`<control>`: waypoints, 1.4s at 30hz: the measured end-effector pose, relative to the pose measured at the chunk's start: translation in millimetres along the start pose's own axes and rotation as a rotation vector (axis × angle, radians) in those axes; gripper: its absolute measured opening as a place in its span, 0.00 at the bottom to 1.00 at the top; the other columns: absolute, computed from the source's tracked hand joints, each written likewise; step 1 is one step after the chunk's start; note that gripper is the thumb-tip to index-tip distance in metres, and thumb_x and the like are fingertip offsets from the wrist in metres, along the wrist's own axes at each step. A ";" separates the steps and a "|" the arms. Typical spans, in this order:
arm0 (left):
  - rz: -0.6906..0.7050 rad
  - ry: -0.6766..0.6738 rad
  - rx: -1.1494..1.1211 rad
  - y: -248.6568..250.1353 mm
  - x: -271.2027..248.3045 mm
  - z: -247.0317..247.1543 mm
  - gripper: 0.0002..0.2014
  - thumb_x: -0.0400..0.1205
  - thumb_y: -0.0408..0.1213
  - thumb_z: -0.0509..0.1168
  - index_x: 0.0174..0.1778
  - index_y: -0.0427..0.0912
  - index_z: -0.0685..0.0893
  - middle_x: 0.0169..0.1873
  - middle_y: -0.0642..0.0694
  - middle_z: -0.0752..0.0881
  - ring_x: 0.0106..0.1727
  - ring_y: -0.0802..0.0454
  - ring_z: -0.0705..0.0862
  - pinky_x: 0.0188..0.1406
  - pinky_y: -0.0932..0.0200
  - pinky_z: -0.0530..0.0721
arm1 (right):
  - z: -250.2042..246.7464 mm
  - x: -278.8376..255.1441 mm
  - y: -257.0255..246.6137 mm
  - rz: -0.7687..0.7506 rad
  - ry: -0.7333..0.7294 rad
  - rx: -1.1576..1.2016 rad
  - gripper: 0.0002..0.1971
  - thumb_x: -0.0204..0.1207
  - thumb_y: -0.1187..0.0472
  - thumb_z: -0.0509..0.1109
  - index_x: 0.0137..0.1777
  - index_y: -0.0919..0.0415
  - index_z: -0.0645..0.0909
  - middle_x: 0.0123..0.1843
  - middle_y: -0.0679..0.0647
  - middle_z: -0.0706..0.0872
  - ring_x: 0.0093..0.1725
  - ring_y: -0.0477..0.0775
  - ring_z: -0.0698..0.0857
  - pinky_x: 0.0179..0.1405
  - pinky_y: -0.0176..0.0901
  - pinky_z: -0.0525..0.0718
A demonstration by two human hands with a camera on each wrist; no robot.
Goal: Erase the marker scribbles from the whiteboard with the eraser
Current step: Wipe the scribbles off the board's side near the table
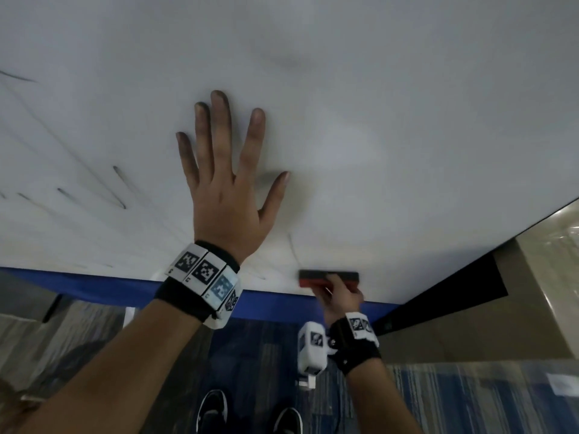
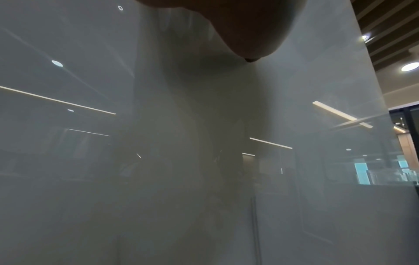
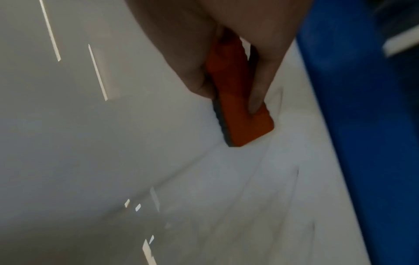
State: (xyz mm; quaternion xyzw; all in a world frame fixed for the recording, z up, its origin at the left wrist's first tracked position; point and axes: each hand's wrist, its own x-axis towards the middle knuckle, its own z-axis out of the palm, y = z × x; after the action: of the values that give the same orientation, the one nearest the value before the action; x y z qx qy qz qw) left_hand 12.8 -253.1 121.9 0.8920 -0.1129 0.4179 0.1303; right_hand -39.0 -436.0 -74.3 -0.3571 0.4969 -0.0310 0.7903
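A large white whiteboard (image 1: 376, 104) fills the head view. Faint dark marker strokes (image 1: 120, 189) streak its left part, and a thin line (image 1: 293, 249) rises just above the eraser. My left hand (image 1: 225, 170) lies flat on the board with fingers spread and ink-smudged tips. My right hand (image 1: 340, 296) grips a red eraser (image 1: 329, 277) with a dark felt face, pressed to the board near its bottom edge. In the right wrist view the eraser (image 3: 240, 111) sits between thumb and fingers on the whiteboard (image 3: 113, 143). The left wrist view shows only the glossy whiteboard (image 2: 158, 161).
A blue strip (image 1: 94, 286) runs along the board's bottom edge, also at the right of the right wrist view as a blue strip (image 3: 353, 125). The board's right edge (image 1: 501, 236) meets a beige wall. Below are striped carpet and my two black shoes (image 1: 213, 411).
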 end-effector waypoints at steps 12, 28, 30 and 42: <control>0.076 -0.023 0.027 -14.8 -5.9 0.8 0.36 0.88 0.55 0.66 0.87 0.44 0.60 0.84 0.25 0.63 0.86 0.28 0.57 0.88 0.30 0.53 | -10.3 48.1 54.6 -0.029 0.156 -0.045 0.25 0.77 0.79 0.74 0.72 0.72 0.72 0.76 0.65 0.77 0.67 0.70 0.82 0.67 0.64 0.81; 0.108 -0.051 0.040 -21.6 -7.5 2.6 0.36 0.90 0.56 0.63 0.88 0.49 0.55 0.86 0.36 0.53 0.91 0.48 0.34 0.90 0.35 0.46 | 15.9 0.9 42.0 0.070 0.038 0.003 0.20 0.80 0.73 0.74 0.70 0.74 0.78 0.68 0.64 0.84 0.64 0.67 0.83 0.49 0.55 0.92; 0.126 -0.069 0.024 -25.2 -7.6 -2.8 0.36 0.89 0.53 0.64 0.89 0.49 0.55 0.87 0.36 0.53 0.92 0.45 0.39 0.90 0.35 0.47 | 38.1 -31.8 35.1 -0.013 -0.036 -0.012 0.21 0.79 0.77 0.73 0.70 0.79 0.76 0.62 0.71 0.84 0.57 0.69 0.85 0.32 0.48 0.93; -0.043 0.121 0.051 -108.8 26.6 -60.5 0.41 0.84 0.61 0.70 0.86 0.45 0.60 0.83 0.19 0.62 0.86 0.21 0.59 0.87 0.29 0.53 | 71.8 -97.8 29.7 -0.225 0.117 0.045 0.23 0.79 0.74 0.75 0.60 0.59 0.64 0.70 0.73 0.77 0.60 0.69 0.84 0.52 0.66 0.88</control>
State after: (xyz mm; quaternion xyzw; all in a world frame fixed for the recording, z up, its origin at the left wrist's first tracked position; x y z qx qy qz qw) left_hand 19.8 -133.5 164.8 0.8703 -0.0748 0.4709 0.1233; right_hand -39.4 -336.2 0.7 -0.3903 0.4984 -0.1513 0.7592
